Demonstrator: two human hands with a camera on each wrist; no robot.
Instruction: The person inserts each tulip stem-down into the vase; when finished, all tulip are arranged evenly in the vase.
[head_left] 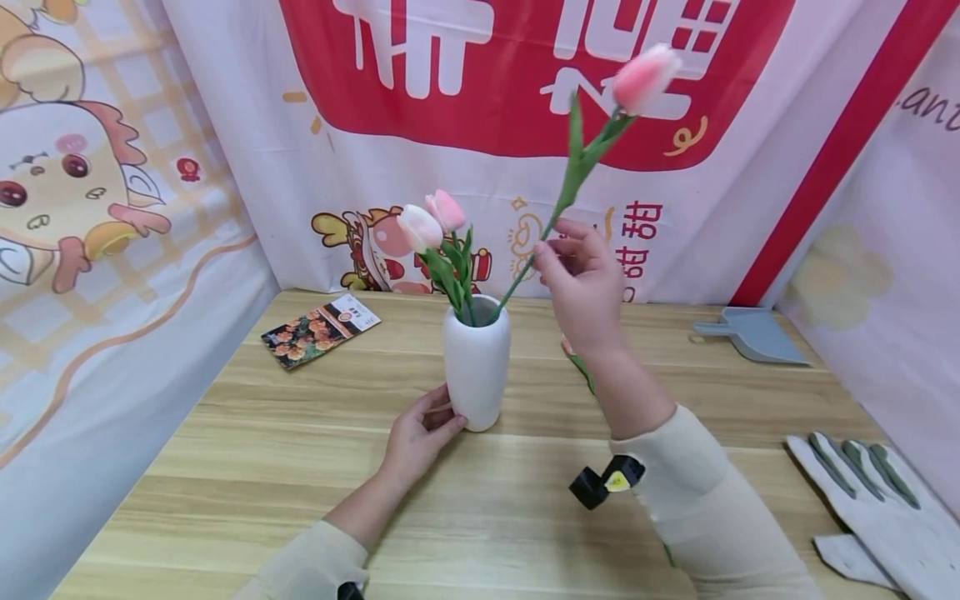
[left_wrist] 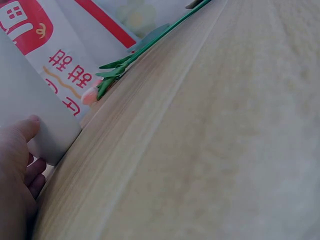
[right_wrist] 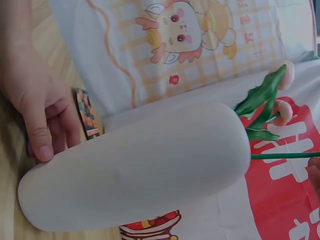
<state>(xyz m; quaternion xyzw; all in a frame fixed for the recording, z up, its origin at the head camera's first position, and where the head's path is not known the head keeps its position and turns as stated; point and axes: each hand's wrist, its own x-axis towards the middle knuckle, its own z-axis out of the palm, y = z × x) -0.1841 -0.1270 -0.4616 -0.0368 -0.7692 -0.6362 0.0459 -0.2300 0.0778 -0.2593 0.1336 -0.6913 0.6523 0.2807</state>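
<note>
A white vase [head_left: 476, 367] stands upright on the wooden table. My left hand [head_left: 416, 437] holds it low down, thumb on the near side and fingers around the back. Between thumb and fingertips my right hand [head_left: 585, 279] pinches the green stem of a pink tulip [head_left: 645, 79]. That stem slants up to the right, its lower end inside the vase mouth. Two more tulips, one whitish [head_left: 420, 227] and one pink [head_left: 446, 210], lean left in the vase. In the right wrist view, the vase [right_wrist: 140, 175] fills the middle and the held stem [right_wrist: 285, 156] leaves its mouth.
Another tulip [left_wrist: 117, 70] lies on the table, partly behind my right forearm in the head view. A flower-picture packet [head_left: 318, 332] lies at the back left. On the right are a grey-blue dustpan [head_left: 761, 335] and white-and-green gloves [head_left: 877, 508]. Printed cloth hangs behind.
</note>
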